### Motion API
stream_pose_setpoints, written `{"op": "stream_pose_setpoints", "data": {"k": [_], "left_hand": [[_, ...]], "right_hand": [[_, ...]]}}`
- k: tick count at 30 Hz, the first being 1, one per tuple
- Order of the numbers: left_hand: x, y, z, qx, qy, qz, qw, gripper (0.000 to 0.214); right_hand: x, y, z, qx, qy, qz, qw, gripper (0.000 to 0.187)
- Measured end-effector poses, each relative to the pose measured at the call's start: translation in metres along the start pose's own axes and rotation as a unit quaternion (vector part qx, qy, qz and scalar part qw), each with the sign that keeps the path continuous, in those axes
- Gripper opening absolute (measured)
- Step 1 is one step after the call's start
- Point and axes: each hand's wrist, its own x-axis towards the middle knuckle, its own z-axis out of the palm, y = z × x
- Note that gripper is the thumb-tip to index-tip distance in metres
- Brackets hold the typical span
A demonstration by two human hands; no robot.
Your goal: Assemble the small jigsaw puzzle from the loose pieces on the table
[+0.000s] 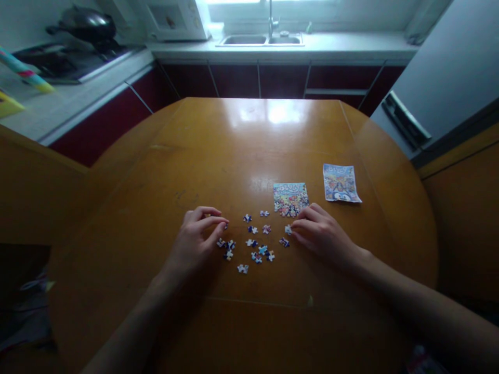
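Several small loose puzzle pieces (255, 244) lie scattered on the wooden table (241, 150) between my hands. My left hand (198, 234) rests at their left edge with fingers curled and pinched together; what they hold is too small to make out. My right hand (317, 231) lies on the table at the right of the pieces, its fingertips pinching a single puzzle piece (288, 229). Just beyond that hand sits a partly assembled puzzle (290, 198). A printed picture card (341, 183) lies further right.
The table is round with drop leaves, and a wooden chair back (35, 192) stands at its left. Behind are a counter with a sink (259, 39), a microwave (175, 18), a stove with a dark pan (88, 25), and a grey fridge (440, 78) at right.
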Motion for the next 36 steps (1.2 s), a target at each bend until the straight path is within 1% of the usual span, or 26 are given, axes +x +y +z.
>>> {"op": "stream_pose_setpoints", "data": {"k": [4, 7, 11, 30, 36], "left_hand": [[-0.001, 0.0, 0.001, 0.005, -0.007, -0.004, 1.0, 0.026], [-0.001, 0.001, 0.001, 0.007, -0.009, 0.001, 1.0, 0.025], [-0.001, 0.002, -0.001, 0.002, -0.009, -0.003, 1.0, 0.023], [-0.001, 0.003, -0.003, 0.0, -0.015, -0.004, 1.0, 0.023], [-0.002, 0.003, -0.003, 0.0, -0.008, -0.004, 1.0, 0.023]], "right_hand": [[0.03, 0.013, 0.014, -0.041, 0.026, -0.017, 0.999, 0.021], [0.04, 0.018, 0.025, -0.062, 0.031, -0.025, 0.997, 0.022], [0.039, 0.021, 0.03, -0.079, 0.036, -0.029, 0.996, 0.022], [0.036, 0.022, 0.03, -0.097, 0.023, -0.02, 0.995, 0.02], [0.037, 0.021, 0.029, -0.089, 0.038, -0.022, 0.995, 0.02]]}}
